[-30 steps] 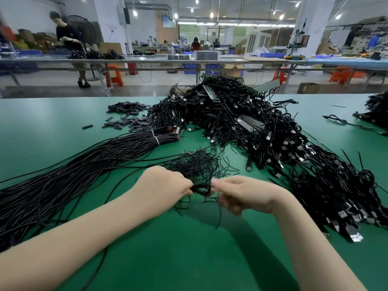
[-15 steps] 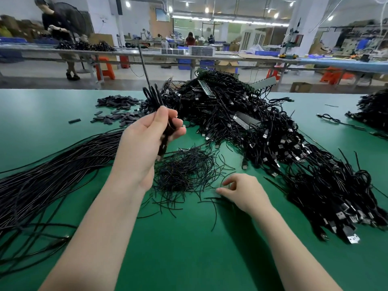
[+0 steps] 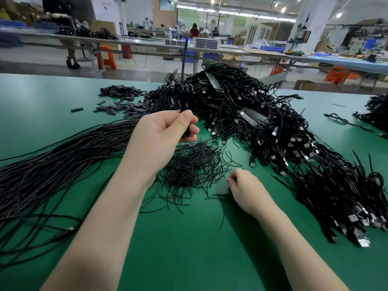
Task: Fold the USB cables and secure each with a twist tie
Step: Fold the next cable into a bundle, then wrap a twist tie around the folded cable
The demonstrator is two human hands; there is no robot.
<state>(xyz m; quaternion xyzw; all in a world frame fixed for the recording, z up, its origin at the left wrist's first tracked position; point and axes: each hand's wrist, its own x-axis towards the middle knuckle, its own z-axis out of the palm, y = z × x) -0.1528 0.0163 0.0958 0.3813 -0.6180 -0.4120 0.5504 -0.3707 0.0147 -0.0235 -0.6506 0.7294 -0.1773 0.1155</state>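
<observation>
Black USB cables (image 3: 262, 127) and black twist ties (image 3: 189, 164) lie on a green table (image 3: 189, 248).

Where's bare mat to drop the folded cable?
Near edge between the forearms, below the twist-tie pile. Far left, past the straight cables and sleeve pieces. Strip right of the tied-cable heap. Centre is crowded. Left hand holds the folded cable.

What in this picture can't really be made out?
- Right hand, head view: fingertips blurred; whether they pinch a twist tie can't be told.
- Folded cable in the left hand: its lower part is hidden by the fingers; any tie on it is unseen.
- Straight cables: ends cut off by the left edge.
- Cable pile: single cables too tangled to separate.
</observation>
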